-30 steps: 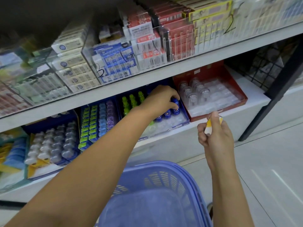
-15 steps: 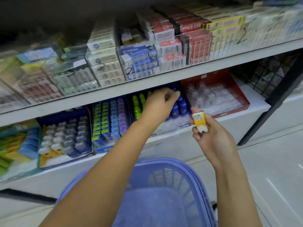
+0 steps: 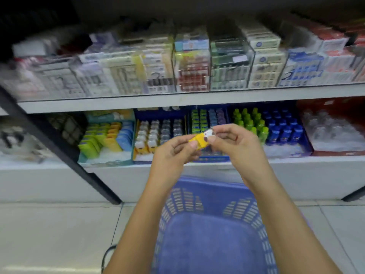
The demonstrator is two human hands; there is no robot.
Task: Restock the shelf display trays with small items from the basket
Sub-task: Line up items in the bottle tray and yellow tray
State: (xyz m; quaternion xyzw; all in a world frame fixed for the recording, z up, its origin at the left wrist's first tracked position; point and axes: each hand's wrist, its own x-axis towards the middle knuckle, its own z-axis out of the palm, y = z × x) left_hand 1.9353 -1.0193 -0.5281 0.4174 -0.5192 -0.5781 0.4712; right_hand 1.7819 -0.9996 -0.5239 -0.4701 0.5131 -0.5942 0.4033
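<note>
Now pulled the left hand (image 3: 171,155) back from the blue-bottle tray (image 3: 288,150), off to the right of both hands, and met the right hand (image 3: 239,147) above the basket (image 3: 207,194). Pinched the small yellow item (image 3: 198,142) from both ends, hands nearly touching. Held it in the right hand alone half a second before. Probably readied it for the tray of matching yellow pieces (image 3: 141,157) just behind the left hand.

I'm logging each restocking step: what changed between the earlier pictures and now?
The left hand left the blue bottles in their tray, drew back and took hold of one end of the yellow item. The right hand kept its pinch on that item; the basket stayed below the arms.
</note>
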